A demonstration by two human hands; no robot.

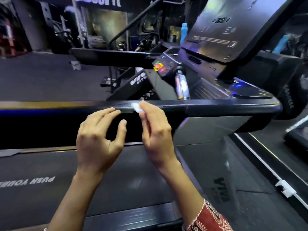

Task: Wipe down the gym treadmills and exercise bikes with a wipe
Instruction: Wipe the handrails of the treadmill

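Dim gym, blue-violet glow on treadmill console (216, 39), motion blur, wide-angle bending at edges

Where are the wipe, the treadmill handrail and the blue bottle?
wipe (136, 107): head view, on its exposed white edge.
treadmill handrail (216, 106): head view, on the bare black top, right stretch.
blue bottle (183, 33): head view, on the body below the cap.

I'm on a smooth black handrail (216, 105) running through centre frame, with a satin sheen and light streaking along it. The wipe (136, 107) on it looks white, soft and crumpled; paper or cloth, I can't tell. At seven o'clock the belt (41, 164) is matt, finely textured rubber. Up at one o'clock the console panel (215, 30) is glossy plastic, almost mirror-like. Just below it is a polished chrome grip (181, 85). The sleeve (208, 217) at five o'clock is woven, patterned cloth.
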